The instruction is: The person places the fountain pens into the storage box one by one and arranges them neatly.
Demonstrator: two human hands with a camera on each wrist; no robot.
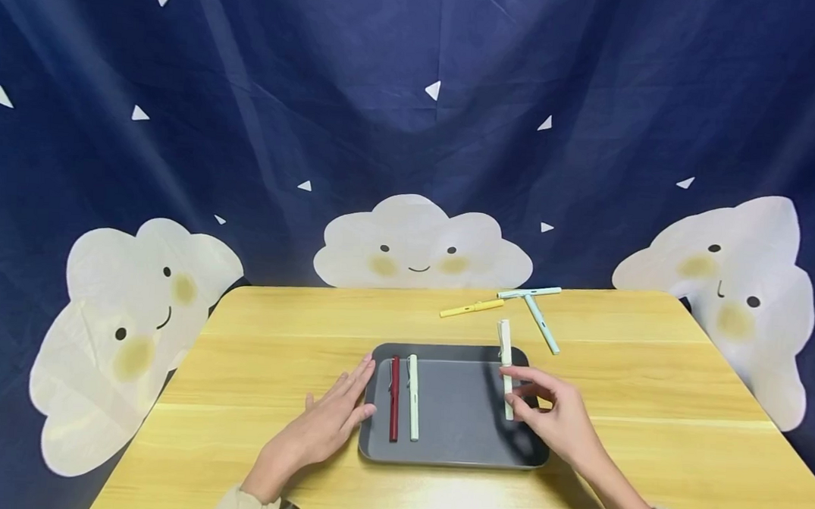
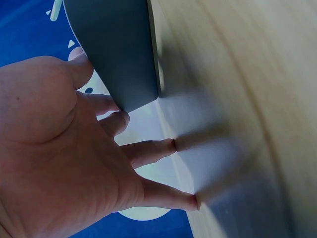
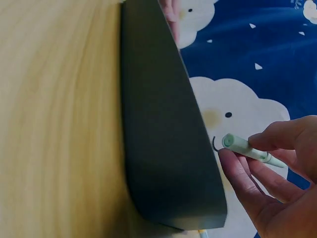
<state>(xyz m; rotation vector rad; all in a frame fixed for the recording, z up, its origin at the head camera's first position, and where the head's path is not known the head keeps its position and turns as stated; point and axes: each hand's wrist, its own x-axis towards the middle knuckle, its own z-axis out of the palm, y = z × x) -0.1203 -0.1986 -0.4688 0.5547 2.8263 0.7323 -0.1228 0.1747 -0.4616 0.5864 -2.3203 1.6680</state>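
Pale pen (image 1: 505, 351), held between the thumb and fingertips of the right hand (image 1: 556, 414), whose grip is closed about the barrel. The pen is raised above the right part of a dark grey tray (image 1: 455, 412), roughly parallel to the tray's right edge; in the head view its clipped end overlaps the far edge, near the far right corner. The right wrist view shows the pen clear of the tray's rim, one round end facing the camera.

Inside the tray, along its left edge, a dark red pen (image 1: 394, 398) and a light green pen (image 1: 413, 399) lie side by side and apart, clips toward the far edge. The left hand (image 1: 325, 427) rests at the tray's left edge, its grip released and its fingers extended: the thumb meets the rim, two fingertips touch the tray by its far left corner, and the other two press on the wooden counter (image 1: 273, 370).

Beyond the tray, near the counter's far edge, lie a yellow pen (image 1: 472, 309) and two light blue pens, one (image 1: 532, 292) along that edge, the other (image 1: 542, 326) slanting toward the tray's far right corner. A dark blue cloth (image 1: 388, 79) with white clouds hangs behind.
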